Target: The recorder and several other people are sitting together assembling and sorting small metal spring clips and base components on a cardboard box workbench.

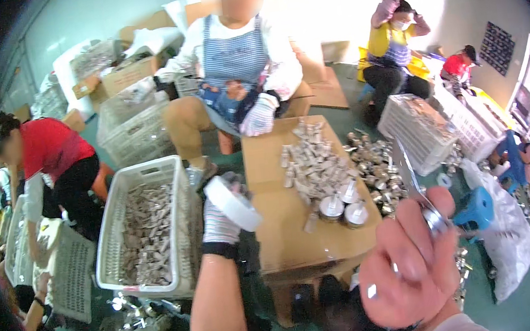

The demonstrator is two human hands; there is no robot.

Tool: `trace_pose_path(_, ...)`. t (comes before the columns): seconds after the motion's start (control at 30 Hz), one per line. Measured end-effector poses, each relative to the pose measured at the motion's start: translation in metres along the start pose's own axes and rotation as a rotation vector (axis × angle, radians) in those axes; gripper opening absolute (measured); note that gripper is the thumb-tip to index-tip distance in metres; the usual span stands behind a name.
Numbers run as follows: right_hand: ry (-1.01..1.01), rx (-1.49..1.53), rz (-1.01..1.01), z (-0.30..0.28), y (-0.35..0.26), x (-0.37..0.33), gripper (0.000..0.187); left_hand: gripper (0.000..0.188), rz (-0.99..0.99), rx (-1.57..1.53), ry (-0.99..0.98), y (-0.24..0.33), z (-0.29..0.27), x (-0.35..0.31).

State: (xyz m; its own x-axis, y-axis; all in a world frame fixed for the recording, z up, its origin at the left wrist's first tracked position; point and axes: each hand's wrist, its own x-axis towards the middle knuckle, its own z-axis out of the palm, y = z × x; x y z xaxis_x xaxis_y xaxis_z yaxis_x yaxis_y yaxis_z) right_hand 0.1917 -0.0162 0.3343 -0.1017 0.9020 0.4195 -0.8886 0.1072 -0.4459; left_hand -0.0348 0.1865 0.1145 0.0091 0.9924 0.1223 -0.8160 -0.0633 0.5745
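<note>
With the gloved left hand (220, 220), grasped a white roll (234, 206) near the left edge of the cardboard box (280, 245); with the bare right hand (407, 260), clutched a shiny metal piece (435, 220) tightly, rightward.

- We look down from head height through one wide fisheye view, dark and curved at its rim.
- We face across the brown rectangular cardboard box (286, 241) from beside its near edge, the bare right hand (410, 260) close to us.
</note>
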Motion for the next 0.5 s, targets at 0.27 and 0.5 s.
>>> trace_pose_path(0.27, 0.215, -0.572, 0.008, -0.097, 0.059, 0.039, 0.042, 0.027, 0.026, 0.33, 0.066, -0.005, 0.004, 0.006)
trace_pose_path(0.5, 0.17, -0.769, 0.138, -0.15, 0.105, 0.039, 0.049, 0.023, -0.067, 0.167, 0.112, -0.011, 0.025, 0.006)
